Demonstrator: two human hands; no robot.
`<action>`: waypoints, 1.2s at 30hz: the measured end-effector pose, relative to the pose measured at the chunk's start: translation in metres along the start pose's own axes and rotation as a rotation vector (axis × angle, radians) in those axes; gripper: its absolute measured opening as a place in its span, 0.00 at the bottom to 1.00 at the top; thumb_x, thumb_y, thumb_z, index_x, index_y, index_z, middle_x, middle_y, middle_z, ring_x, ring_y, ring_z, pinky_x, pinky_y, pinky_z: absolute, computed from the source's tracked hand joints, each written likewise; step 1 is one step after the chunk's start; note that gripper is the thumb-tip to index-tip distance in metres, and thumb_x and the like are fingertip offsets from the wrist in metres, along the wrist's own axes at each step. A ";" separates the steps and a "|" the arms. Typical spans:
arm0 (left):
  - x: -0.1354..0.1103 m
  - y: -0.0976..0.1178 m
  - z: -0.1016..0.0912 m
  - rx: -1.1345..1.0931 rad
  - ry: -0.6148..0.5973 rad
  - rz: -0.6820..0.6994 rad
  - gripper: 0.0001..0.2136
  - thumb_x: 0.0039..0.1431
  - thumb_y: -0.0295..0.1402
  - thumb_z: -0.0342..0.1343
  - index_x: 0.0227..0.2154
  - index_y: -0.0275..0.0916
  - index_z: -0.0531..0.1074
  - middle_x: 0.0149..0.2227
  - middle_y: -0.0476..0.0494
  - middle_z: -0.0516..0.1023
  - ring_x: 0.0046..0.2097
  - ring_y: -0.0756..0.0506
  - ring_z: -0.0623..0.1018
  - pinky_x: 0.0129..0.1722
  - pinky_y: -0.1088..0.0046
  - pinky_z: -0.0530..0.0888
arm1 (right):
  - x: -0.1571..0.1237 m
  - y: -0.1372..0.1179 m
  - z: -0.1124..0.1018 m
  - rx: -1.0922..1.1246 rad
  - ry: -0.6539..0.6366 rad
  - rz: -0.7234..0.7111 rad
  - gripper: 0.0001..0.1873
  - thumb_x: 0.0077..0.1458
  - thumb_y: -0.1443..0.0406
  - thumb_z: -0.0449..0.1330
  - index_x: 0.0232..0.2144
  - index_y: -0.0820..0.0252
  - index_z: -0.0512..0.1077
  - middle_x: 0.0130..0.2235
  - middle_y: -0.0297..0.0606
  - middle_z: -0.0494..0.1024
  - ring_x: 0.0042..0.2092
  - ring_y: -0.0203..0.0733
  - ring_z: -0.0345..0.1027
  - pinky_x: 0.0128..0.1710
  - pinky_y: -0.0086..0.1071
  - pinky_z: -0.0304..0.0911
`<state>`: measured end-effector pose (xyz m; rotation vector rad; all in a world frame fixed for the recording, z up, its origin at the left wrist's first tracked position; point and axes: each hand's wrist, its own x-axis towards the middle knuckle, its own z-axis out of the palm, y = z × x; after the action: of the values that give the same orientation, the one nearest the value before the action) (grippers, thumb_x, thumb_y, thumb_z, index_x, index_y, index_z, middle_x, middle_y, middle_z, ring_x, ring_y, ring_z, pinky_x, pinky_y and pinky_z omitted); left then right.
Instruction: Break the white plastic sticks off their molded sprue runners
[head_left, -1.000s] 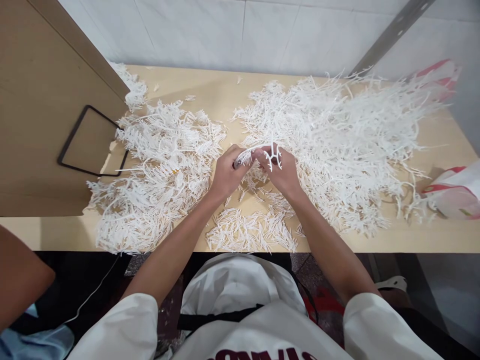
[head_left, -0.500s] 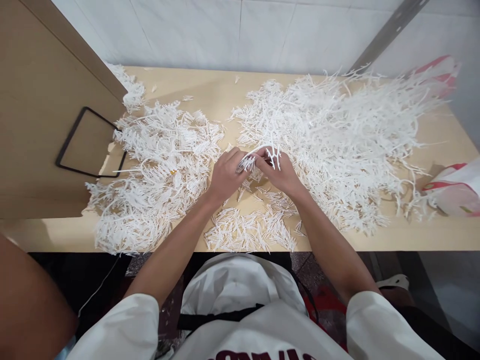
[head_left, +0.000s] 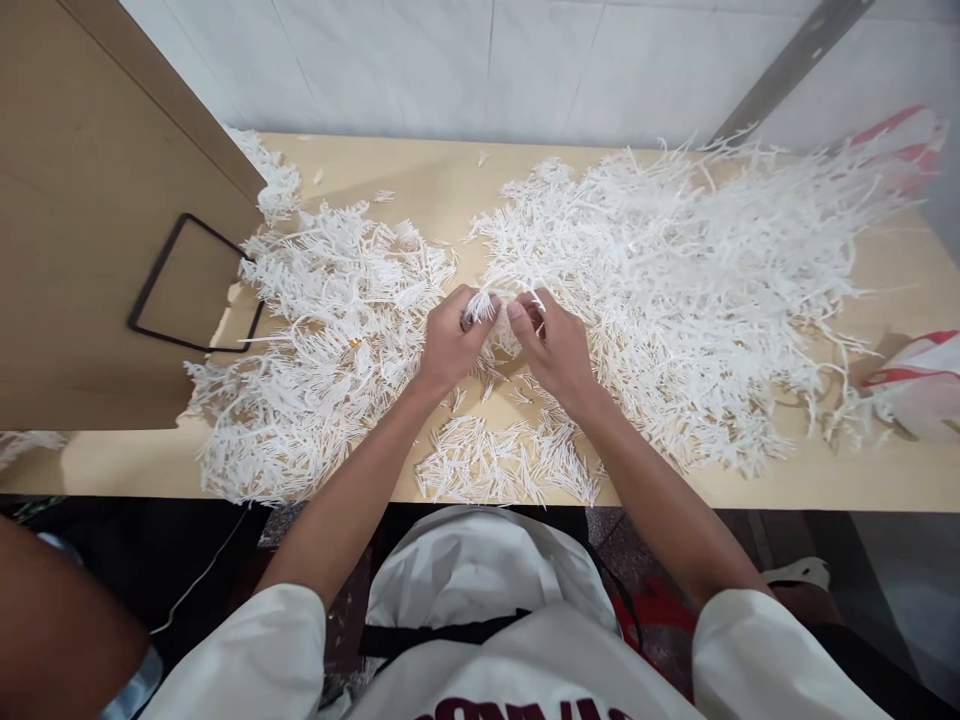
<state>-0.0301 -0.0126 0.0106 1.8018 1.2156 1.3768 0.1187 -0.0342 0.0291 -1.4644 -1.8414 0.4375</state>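
Observation:
Over the middle of the table, my left hand (head_left: 454,335) is closed on a small bunch of white plastic sprigs (head_left: 481,306) that fans out by its thumb. Beside it, my right hand (head_left: 553,345) is closed, with a thin white branched stem (head_left: 534,298) showing at its fingertips; part of the stem is hidden by the fingers. The two thumbs are close, a little apart. Below the hands lies a loose patch of short white sprigs (head_left: 502,460). A heap of sprigs (head_left: 315,390) lies left of my left hand, and a larger pile of branched white stems (head_left: 675,290) lies to the right.
A large cardboard box (head_left: 112,230) with a black rectangular frame (head_left: 142,285) stands on the left of the table (head_left: 435,170). Red-and-white plastic bags (head_left: 926,375) sit at the right end. Another person's limb (head_left: 60,620) is at lower left. A tiled wall (head_left: 420,70) closes off the back.
The forked stem that stood up above my right hand is now lower and mostly hidden. My hands have drawn slightly apart, and the sprig bunch in my left hand is turned more upward.

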 end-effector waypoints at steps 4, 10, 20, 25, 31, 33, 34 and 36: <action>-0.003 0.004 0.003 -0.035 -0.070 0.038 0.02 0.59 0.31 0.54 0.33 0.41 0.71 0.32 0.49 0.73 0.33 0.50 0.70 0.34 0.73 0.66 | 0.003 0.013 0.001 0.050 -0.065 -0.053 0.19 0.62 0.49 0.46 0.36 0.53 0.69 0.29 0.35 0.73 0.29 0.37 0.64 0.32 0.34 0.59; -0.003 0.001 0.003 0.002 -0.086 0.083 0.03 0.58 0.31 0.54 0.32 0.41 0.72 0.31 0.49 0.73 0.33 0.49 0.71 0.35 0.71 0.67 | 0.004 0.021 0.004 -0.019 -0.064 -0.123 0.19 0.62 0.51 0.47 0.33 0.54 0.70 0.26 0.36 0.72 0.28 0.38 0.63 0.31 0.36 0.59; -0.005 0.004 0.007 -0.292 -0.118 -0.196 0.13 0.56 0.45 0.58 0.31 0.40 0.73 0.23 0.52 0.66 0.25 0.53 0.64 0.25 0.74 0.63 | 0.008 0.010 -0.007 0.152 -0.094 -0.060 0.24 0.60 0.49 0.49 0.19 0.57 0.59 0.19 0.28 0.56 0.21 0.30 0.47 0.24 0.31 0.47; 0.000 -0.003 0.006 -0.264 0.128 -0.273 0.16 0.52 0.47 0.61 0.24 0.38 0.70 0.21 0.52 0.64 0.24 0.54 0.62 0.23 0.76 0.61 | -0.004 0.004 0.007 -0.038 -0.079 -0.304 0.22 0.62 0.53 0.47 0.20 0.57 0.63 0.20 0.30 0.64 0.23 0.30 0.53 0.25 0.30 0.49; 0.003 -0.008 0.006 -0.432 0.054 -0.327 0.13 0.54 0.45 0.59 0.29 0.39 0.70 0.24 0.52 0.65 0.24 0.55 0.63 0.23 0.77 0.63 | -0.005 -0.005 0.007 0.128 0.034 -0.089 0.16 0.60 0.51 0.51 0.34 0.56 0.69 0.31 0.33 0.74 0.29 0.32 0.65 0.30 0.29 0.59; 0.003 -0.009 0.007 -0.449 0.014 -0.294 0.09 0.55 0.41 0.59 0.31 0.40 0.71 0.25 0.52 0.67 0.24 0.55 0.64 0.23 0.77 0.64 | -0.001 -0.004 0.005 0.161 0.028 0.000 0.18 0.58 0.49 0.53 0.36 0.57 0.69 0.32 0.34 0.75 0.29 0.32 0.66 0.29 0.30 0.60; 0.003 -0.010 0.008 -0.452 -0.006 -0.276 0.07 0.56 0.39 0.58 0.31 0.41 0.71 0.26 0.52 0.68 0.24 0.54 0.65 0.23 0.77 0.65 | 0.001 -0.002 0.004 0.172 0.004 0.016 0.18 0.57 0.48 0.54 0.36 0.56 0.69 0.32 0.34 0.75 0.29 0.33 0.66 0.29 0.30 0.60; 0.002 -0.012 0.009 -0.442 -0.063 -0.252 0.03 0.56 0.33 0.57 0.33 0.41 0.71 0.27 0.51 0.69 0.25 0.54 0.66 0.24 0.76 0.66 | 0.003 0.000 0.003 0.178 -0.045 0.011 0.20 0.58 0.47 0.52 0.35 0.56 0.69 0.31 0.33 0.75 0.29 0.33 0.65 0.29 0.31 0.59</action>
<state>-0.0255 -0.0047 -0.0012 1.3282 0.9720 1.3082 0.1163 -0.0308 0.0286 -1.3541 -1.7806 0.6276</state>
